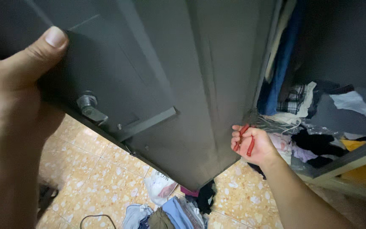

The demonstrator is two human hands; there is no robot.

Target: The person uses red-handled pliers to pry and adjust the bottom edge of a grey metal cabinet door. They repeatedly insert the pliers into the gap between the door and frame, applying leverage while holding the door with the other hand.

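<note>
My left hand (9,89) grips the edge of a dark grey metal cabinet door (162,76), thumb on top; the door's lock cam (90,107) juts out just right of the hand. My right hand (253,146) is closed around a red bent piece, likely a clothes hanger (245,142), held low at the cabinet's opening near a bundle of wire hangers (272,123). Inside the cabinet, clothes (282,59) hang at the top and a messy heap of garments (318,127) fills the shelf.
The floor is orange speckled tile (94,174). A pile of clothes (170,212) and a white plastic bag (159,186) lie on the floor below the door. A black cable (94,218) curls at the bottom left. The shelf's front edge (348,159) crosses the right.
</note>
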